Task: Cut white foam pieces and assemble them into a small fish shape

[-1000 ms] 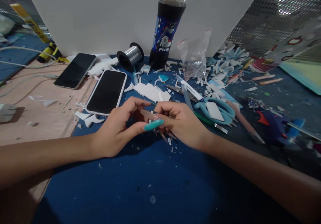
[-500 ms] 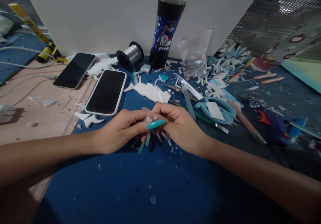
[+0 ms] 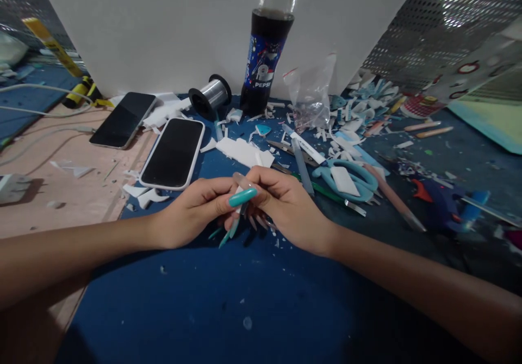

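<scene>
Front of the blue table (image 3: 196, 304): small crumbs only near the hands. Left hand (image 3: 187, 214) nearly closed, thumb and fingertips pinching a small white piece (image 3: 239, 210); its long teal thumbnail (image 3: 243, 197) lies across the front. Right hand (image 3: 291, 209) meets it, fingers curled in, thumb near index; can't tell if it has hold of the piece too. Piece sits between the two sets of fingertips, mostly hidden, shape unclear.

Just beyond, left: white-cased phone (image 3: 173, 154), flat, screen up. Right: green-handled tool (image 3: 328, 191), then blue-handled scissors (image 3: 372, 182) with a white offcut (image 3: 345, 182) lying on the handles. Glue gun (image 3: 442, 203) farther right, on its side. White sheet scrap (image 3: 244, 150) ahead of the hands, pen (image 3: 308, 145) right of it.

Farther: second phone (image 3: 122, 119), wire spool (image 3: 212, 96), clear bag (image 3: 312, 94), scrap pile (image 3: 367, 103). Pepsi bottle (image 3: 265, 59) upright, partly full, before a white board (image 3: 163, 26).
</scene>
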Demonstrator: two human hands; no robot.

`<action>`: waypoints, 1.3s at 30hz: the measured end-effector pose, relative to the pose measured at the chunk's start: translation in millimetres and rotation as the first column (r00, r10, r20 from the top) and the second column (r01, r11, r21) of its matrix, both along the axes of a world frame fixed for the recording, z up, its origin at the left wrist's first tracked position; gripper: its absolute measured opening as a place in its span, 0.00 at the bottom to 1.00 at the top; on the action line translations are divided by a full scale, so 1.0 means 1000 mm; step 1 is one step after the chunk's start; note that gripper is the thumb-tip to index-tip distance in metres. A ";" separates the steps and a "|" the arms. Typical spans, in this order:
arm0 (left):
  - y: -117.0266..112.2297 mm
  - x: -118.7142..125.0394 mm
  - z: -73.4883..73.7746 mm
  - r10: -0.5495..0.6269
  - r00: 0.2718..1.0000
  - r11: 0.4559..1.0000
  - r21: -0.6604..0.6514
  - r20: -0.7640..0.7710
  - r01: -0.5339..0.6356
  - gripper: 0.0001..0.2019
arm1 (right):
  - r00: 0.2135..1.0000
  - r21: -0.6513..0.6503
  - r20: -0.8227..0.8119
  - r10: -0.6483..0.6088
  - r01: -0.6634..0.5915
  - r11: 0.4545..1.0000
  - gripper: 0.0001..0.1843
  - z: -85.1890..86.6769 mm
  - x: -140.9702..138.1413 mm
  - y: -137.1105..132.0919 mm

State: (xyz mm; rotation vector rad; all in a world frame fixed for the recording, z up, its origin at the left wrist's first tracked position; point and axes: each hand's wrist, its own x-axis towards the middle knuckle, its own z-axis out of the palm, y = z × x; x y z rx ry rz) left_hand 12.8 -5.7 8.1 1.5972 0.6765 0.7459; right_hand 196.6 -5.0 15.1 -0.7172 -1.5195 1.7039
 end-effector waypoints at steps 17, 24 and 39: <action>-0.005 0.000 -0.002 0.076 0.997 0.993 0.094 -0.013 -0.075 0.13 | 0.986 -0.125 0.142 -0.092 0.110 0.986 0.19 0.005 -0.007 -0.012; -0.008 0.002 -0.003 0.074 0.997 0.997 0.028 0.005 -0.074 0.16 | 0.977 0.072 0.205 -0.058 0.044 0.996 0.16 0.002 -0.003 -0.013; -0.012 0.003 -0.003 0.149 0.988 0.988 -0.029 -0.029 -0.150 0.20 | 0.992 0.095 0.120 -0.039 0.028 0.995 0.15 -0.002 -0.005 -0.011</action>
